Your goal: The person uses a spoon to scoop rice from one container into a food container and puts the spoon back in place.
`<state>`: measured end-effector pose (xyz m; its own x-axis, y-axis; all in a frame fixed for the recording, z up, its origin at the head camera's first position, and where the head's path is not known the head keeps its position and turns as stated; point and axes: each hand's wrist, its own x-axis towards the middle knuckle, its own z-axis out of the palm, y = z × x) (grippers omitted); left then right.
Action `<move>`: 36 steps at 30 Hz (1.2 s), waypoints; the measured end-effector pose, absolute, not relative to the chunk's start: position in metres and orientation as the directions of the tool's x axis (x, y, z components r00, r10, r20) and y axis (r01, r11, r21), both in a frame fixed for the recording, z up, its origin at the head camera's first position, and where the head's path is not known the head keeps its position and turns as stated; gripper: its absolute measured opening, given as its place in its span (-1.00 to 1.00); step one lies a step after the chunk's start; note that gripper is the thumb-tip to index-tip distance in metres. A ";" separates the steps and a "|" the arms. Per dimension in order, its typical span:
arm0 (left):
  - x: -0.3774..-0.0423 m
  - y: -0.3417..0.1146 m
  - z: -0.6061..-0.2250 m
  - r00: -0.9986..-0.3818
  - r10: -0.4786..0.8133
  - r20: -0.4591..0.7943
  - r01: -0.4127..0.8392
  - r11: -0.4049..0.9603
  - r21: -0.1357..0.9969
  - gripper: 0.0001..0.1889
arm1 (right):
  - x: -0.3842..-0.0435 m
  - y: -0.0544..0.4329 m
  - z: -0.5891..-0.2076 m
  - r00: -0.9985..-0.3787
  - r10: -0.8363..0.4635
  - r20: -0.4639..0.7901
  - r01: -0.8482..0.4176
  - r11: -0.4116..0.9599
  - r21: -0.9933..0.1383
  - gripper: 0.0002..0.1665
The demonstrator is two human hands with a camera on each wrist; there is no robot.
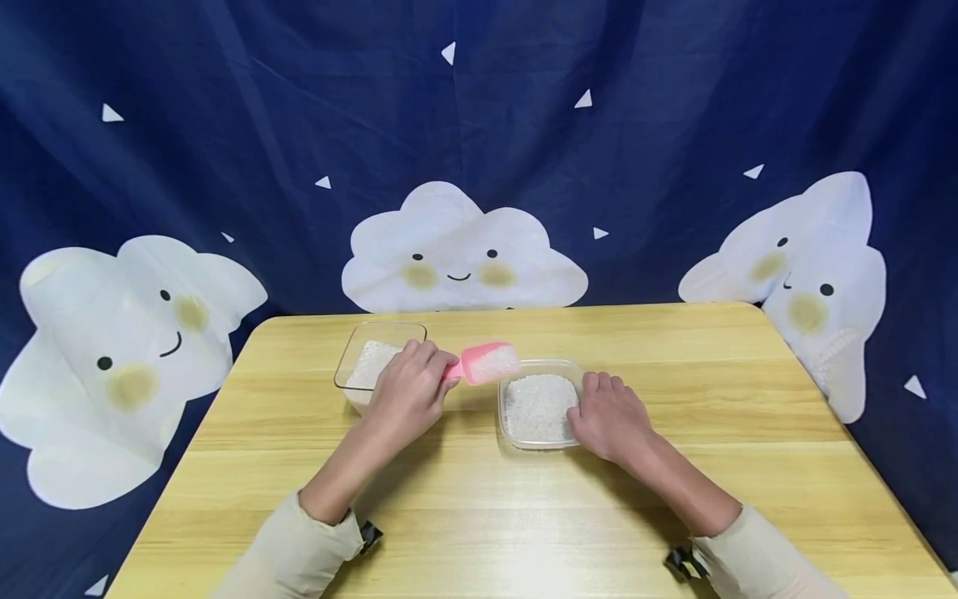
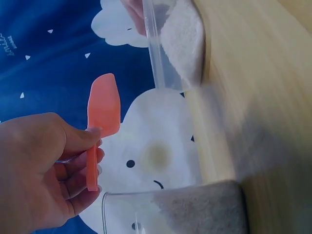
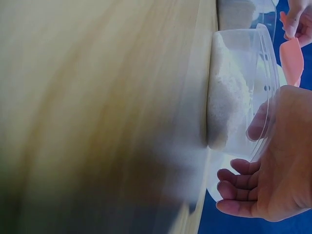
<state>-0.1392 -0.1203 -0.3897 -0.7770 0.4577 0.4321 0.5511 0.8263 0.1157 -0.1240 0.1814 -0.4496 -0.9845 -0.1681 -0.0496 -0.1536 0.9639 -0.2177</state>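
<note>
My left hand (image 1: pixel 410 387) grips the handle of a pink scoop (image 1: pixel 479 366), which carries white rice-like grains in the head view. The scoop's bowl points right, its tip at the left edge of a clear plastic container (image 1: pixel 540 445). White grains (image 1: pixel 540 408) lie in that container. On its right side my right hand (image 1: pixel 615 416) pinches the rim, thumb inside the wall and fingers outside, as the right wrist view shows. Behind the left hand stands a clear rectangular container (image 1: pixel 355 388) with more white grains (image 1: pixel 372 362), partly hidden by that hand.
Both containers stand on a light wooden table (image 1: pixel 464 516) toward its far edge. A dark blue curtain (image 1: pixel 524 100) with smiling white clouds hangs behind. Dark straps (image 1: pixel 684 564) show at the sleeves.
</note>
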 end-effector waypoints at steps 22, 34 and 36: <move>-0.137 -0.100 -0.404 -0.708 0.528 0.468 0.591 0.806 -0.015 -0.84 | -0.124 0.182 -0.449 -0.985 -0.166 -0.043 -0.154 0.965 -0.210 -0.61; -0.137 -0.096 -0.412 -0.630 0.565 0.533 0.609 0.785 -0.113 -0.91 | -0.123 0.181 -0.449 -0.985 -0.164 -0.051 -0.149 0.964 -0.219 -0.60; -0.137 -0.096 -0.412 -0.613 0.570 0.546 0.610 0.782 -0.132 -0.91 | -0.123 0.181 -0.449 -0.985 -0.167 -0.048 -0.153 0.963 -0.220 -0.59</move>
